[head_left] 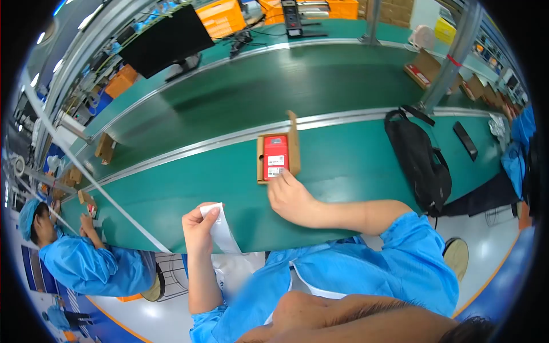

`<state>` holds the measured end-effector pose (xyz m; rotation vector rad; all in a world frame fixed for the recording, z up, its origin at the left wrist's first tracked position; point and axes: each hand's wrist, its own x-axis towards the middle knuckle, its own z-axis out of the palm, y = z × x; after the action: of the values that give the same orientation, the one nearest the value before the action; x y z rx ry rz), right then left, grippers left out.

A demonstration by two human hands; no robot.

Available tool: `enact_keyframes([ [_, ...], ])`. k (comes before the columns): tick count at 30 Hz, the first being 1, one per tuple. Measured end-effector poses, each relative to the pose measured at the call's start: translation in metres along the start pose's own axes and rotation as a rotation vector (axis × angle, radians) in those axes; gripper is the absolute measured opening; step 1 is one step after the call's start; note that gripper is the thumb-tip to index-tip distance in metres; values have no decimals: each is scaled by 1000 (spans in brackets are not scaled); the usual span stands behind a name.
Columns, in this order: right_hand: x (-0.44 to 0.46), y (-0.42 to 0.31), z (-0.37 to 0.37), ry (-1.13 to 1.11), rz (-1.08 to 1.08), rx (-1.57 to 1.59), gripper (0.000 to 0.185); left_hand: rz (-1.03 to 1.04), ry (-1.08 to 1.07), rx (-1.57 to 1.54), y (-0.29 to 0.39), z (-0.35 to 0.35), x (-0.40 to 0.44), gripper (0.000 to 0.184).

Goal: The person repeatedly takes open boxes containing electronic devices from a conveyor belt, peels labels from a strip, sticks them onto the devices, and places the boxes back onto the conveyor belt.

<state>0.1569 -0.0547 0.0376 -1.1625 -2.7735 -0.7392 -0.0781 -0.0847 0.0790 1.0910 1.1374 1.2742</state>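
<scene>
An open cardboard box with its flap raised on the right stands on the green work surface. Inside lies a red packet or device bearing two white printed labels. My right hand reaches in from the right, fingers closed together at the corner of the lower white label; whether that label is fully stuck down I cannot tell. To the left, my left hand pinches a white strip between thumb and fingers. The strip hangs down past the table's front edge.
A black bag and a dark flat object lie to the right. Behind runs a green conveyor with a metal rail. A co-worker in blue sits at left, another sleeve at far right. A monitor stands behind.
</scene>
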Motion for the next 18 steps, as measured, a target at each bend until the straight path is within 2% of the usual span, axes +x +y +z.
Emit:
enact_keyframes([
  [2, 12, 8, 10, 210, 125, 99, 47, 15, -53, 37, -6, 14, 3, 12],
  [3, 17, 2, 32, 71, 200, 216, 58, 31, -75, 53, -10, 23, 5, 12],
  [6, 2, 8, 39, 66, 164, 369, 63, 71, -135, 177, -19, 38, -1, 11],
  [12, -68, 10, 5, -25, 49, 595, 59, -4, -150, 219, -39, 52, -16, 9],
  [13, -70, 11, -2, 22, 98, 710, 56, -30, -152, 235, -43, 57, -17, 9],
  [16, -70, 13, -25, 203, 231, 993, 47, 224, -174, 515, -57, 77, -11, 8],
  [18, -65, 12, -37, 360, 277, 1095, 41, 168, -180, 462, -59, 89, -10, 9],
])
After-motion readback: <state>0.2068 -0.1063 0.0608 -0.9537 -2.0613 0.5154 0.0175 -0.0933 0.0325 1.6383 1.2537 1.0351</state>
